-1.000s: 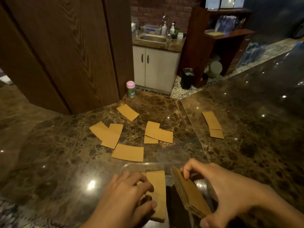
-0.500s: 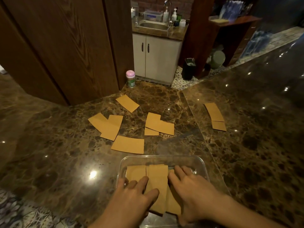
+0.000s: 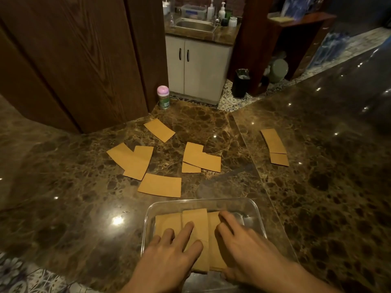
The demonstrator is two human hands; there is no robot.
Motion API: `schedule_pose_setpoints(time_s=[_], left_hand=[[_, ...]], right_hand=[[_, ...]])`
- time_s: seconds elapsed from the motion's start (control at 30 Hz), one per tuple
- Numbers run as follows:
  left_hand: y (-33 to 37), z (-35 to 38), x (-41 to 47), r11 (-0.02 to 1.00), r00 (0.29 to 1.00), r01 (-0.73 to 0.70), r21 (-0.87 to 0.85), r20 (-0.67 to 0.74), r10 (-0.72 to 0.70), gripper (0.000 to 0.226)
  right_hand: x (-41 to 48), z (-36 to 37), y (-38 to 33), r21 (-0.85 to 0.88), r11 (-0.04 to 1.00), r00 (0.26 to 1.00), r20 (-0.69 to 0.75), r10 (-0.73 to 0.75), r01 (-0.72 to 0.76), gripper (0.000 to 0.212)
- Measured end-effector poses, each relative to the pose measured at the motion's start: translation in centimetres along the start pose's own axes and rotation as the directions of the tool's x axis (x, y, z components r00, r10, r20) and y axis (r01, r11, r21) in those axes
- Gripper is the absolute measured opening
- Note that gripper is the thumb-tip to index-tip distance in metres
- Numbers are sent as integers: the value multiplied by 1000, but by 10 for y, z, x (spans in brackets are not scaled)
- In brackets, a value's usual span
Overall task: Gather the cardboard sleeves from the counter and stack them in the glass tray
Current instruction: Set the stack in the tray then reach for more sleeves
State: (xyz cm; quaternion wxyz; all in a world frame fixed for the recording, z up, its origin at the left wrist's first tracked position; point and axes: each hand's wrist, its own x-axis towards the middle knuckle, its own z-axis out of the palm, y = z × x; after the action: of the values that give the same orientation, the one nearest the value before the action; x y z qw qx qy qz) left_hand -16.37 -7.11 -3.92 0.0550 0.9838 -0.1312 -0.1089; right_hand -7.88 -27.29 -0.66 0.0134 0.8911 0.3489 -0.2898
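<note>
The left fingers (image 3: 186, 231) are straight and spread apart, pressing flat on the sleeves (image 3: 195, 217) in the tray (image 3: 257, 214). The right fingers (image 3: 227, 218) lie close together over the right side of those sleeves, slightly blurred. The left hand (image 3: 169, 256) covers the near left part of the pile, and the right hand (image 3: 245, 248) the near right. The sleeves in the tray lie flat in 3 overlapping strips. The tray sits at the counter's (image 3: 63, 208) near edge. Beyond it, loose sleeves lie flat: 1 just past the tray (image 3: 160, 185), an overlapping pair to the left (image 3: 135, 162), a cluster in the middle (image 3: 201, 158), 1 farther back (image 3: 159, 130) and 2 well apart on the right (image 3: 274, 142). A pink-lidded jar (image 3: 163, 99) stands at the back.
</note>
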Motion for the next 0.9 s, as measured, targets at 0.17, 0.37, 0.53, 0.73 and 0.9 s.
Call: schedule_pose_setpoints(time_s=[0.17, 0.37, 0.53, 0.73, 0.9], left_hand=[[-3, 3, 0, 1000, 998, -9, 5, 56, 9, 63], [-5, -40, 3, 998, 998, -23, -53, 57, 26, 62], [-66, -93, 28, 903, 925, 204, -378, -228, -305, 23], [-177, -61, 103, 575, 625, 762, -297, 109, -773, 85], [-185, -48, 134, 522, 573, 805, -281, 143, -807, 100]], right_hand=[[1, -6, -7, -33, 999, 998, 60, 20, -18, 86], [-1, -59, -10, 20, 999, 986, 166, 31, -34, 86], [43, -117, 15, 370, 929, 967, -238, 94, 1, 40], [169, -121, 49, 389, 904, 943, -194, 270, -178, 101], [215, -110, 34, 387, 866, 905, -152, 397, -315, 115]])
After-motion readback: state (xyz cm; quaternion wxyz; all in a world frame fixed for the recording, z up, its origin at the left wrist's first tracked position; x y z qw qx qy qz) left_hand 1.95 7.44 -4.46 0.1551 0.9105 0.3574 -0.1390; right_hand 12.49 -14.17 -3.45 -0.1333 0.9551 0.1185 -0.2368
